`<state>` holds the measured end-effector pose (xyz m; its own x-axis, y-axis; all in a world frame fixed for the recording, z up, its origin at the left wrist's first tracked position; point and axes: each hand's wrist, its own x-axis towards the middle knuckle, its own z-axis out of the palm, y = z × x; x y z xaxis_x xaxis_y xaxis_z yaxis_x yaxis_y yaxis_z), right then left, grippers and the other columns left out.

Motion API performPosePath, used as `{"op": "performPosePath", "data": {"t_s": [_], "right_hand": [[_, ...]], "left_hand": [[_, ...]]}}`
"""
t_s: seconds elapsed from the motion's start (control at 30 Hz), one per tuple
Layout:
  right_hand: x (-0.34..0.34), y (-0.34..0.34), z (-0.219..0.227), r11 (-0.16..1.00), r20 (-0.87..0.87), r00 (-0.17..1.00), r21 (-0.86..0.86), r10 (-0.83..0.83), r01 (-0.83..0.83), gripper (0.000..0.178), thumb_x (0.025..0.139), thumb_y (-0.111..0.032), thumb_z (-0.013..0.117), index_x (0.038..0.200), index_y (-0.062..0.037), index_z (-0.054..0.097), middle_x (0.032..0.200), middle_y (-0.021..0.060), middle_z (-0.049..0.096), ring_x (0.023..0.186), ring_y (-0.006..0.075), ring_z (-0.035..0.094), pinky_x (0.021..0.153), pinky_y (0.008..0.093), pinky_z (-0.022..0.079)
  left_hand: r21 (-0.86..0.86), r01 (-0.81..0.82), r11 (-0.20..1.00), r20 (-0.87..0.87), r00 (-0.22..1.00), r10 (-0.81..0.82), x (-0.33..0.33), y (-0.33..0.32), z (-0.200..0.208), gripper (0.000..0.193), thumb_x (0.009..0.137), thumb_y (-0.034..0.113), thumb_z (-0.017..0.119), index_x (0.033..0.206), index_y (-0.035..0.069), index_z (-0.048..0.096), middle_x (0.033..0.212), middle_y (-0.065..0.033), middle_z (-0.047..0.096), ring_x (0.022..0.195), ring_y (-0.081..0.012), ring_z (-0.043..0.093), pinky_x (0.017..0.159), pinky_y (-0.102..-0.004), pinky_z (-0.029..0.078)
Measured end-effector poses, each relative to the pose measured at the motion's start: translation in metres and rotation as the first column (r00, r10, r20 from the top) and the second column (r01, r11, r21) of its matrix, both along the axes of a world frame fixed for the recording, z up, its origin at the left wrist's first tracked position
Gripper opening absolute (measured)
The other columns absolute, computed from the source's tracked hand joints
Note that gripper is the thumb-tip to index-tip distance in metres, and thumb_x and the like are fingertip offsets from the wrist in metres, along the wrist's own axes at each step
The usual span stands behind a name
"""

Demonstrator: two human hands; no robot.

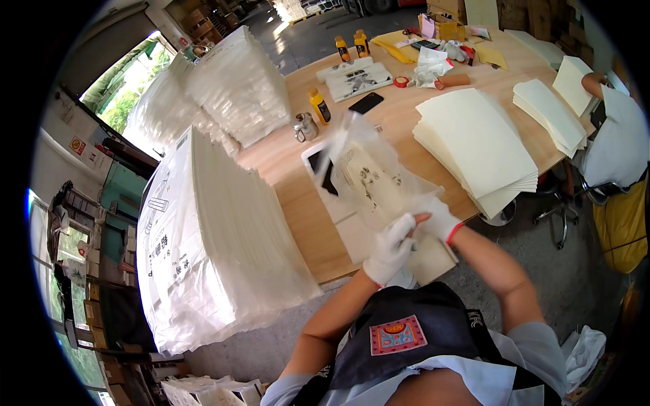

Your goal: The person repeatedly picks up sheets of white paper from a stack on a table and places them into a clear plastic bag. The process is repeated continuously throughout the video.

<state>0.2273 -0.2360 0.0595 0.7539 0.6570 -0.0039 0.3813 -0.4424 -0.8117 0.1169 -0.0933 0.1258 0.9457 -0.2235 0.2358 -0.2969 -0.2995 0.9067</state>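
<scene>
While the left hand (389,252), white knit glove, is curling close to its partner, its exact grip hard to tell, the right hand (439,216), white knit glove with red cuff, is grasping the near edge of a translucent plastic bag (382,179). The bag is spreading above the pale wooden worktop (296,201). Left: a tall stack of white plastic bags (230,237) is standing. Right: fanned cream sheets (474,132) are lying. Beyond: a shiny metal mug (305,127), a yellow-capped orange bottle (319,106) and a black phone (367,103) are resting.

Doorway (139,71): daylight and green foliage (123,108) beyond
Windows (80,365): bright, far left
Floor (237,353): grey
Table (288,196): broad, pale wood
Chair (560,218): wheeled, right
</scene>
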Motion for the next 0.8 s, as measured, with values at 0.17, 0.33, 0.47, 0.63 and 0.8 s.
{"op": "performPosePath", "data": {"t_s": [0.17, 0.33, 0.47, 0.63, 0.8], "right_hand": [[-0.028, 0.033, 0.003, 0.961, 0.434, 0.901, -0.241, -0.017, 0.134, 0.033, 0.079, -0.021, 0.062, 0.108, -0.0050, 0.062, 0.112, 0.0098, 0.060, 0.106, 0.0239, 0.054, 0.094, 0.0376, 0.041], [-0.083, 0.000, 0.008, 0.997, 0.603, 0.795, 0.064, -0.066, 0.035, 0.043, 0.072, -0.025, 0.063, 0.112, -0.0086, 0.059, 0.110, 0.0114, 0.058, 0.110, 0.0304, 0.050, 0.098, 0.0468, 0.036], [-0.078, -0.013, -0.003, 0.883, 0.880, 0.449, -0.080, -0.155, 0.462, 0.039, 0.083, -0.025, 0.054, 0.118, -0.0086, 0.052, 0.096, 0.0125, 0.063, 0.098, 0.0302, 0.059, 0.088, 0.0428, 0.046], [-0.043, -0.043, -0.052, 0.707, 0.537, 0.831, -0.531, -0.147, 0.468, 0.019, 0.081, -0.023, 0.051, 0.092, -0.0085, 0.058, 0.062, 0.0103, 0.061, 0.055, 0.0299, 0.063, 0.047, 0.0426, 0.047], [-0.082, -0.045, -0.014, 0.752, 0.481, 0.866, -0.620, 0.139, 0.224, 0.017, 0.081, -0.021, 0.050, 0.076, -0.0064, 0.057, 0.057, 0.0100, 0.061, 0.051, 0.0283, 0.064, 0.043, 0.0437, 0.046]], "left_hand": [[0.097, 0.097, 0.991, -0.374, 0.926, -0.053, 0.019, -0.024, 0.032, 0.030, 0.087, -0.003, 0.046, 0.114, 0.001, 0.059, 0.090, -0.0105, 0.065, 0.074, -0.0096, 0.060, 0.064, -0.0271, 0.049], [0.006, -0.162, 0.987, -0.213, 0.964, 0.159, 0.030, 0.025, -0.068, 0.025, 0.080, -0.001, 0.055, 0.105, 0.003, 0.058, 0.095, -0.0131, 0.066, 0.086, -0.0244, 0.066, 0.079, -0.0332, 0.051], [0.200, -0.071, 0.977, -0.024, 0.997, 0.078, -0.015, 0.022, -0.094, 0.021, 0.078, 0.001, 0.058, 0.098, 0.005, 0.059, 0.095, -0.0110, 0.065, 0.089, -0.0290, 0.062, 0.079, -0.0367, 0.050], [0.614, -0.546, 0.570, 0.342, 0.835, 0.431, -0.048, 0.068, -0.142, 0.017, 0.069, 0.007, 0.065, 0.084, 0.009, 0.058, 0.083, -0.0065, 0.057, 0.079, -0.0272, 0.057, 0.069, -0.0371, 0.046], [0.101, -0.762, 0.640, -0.066, 0.637, 0.768, -0.080, 0.103, -0.144, 0.011, 0.080, 0.013, 0.067, 0.079, 0.007, 0.058, 0.075, -0.0028, 0.054, 0.066, -0.0147, 0.052, 0.059, -0.0283, 0.042]]}}
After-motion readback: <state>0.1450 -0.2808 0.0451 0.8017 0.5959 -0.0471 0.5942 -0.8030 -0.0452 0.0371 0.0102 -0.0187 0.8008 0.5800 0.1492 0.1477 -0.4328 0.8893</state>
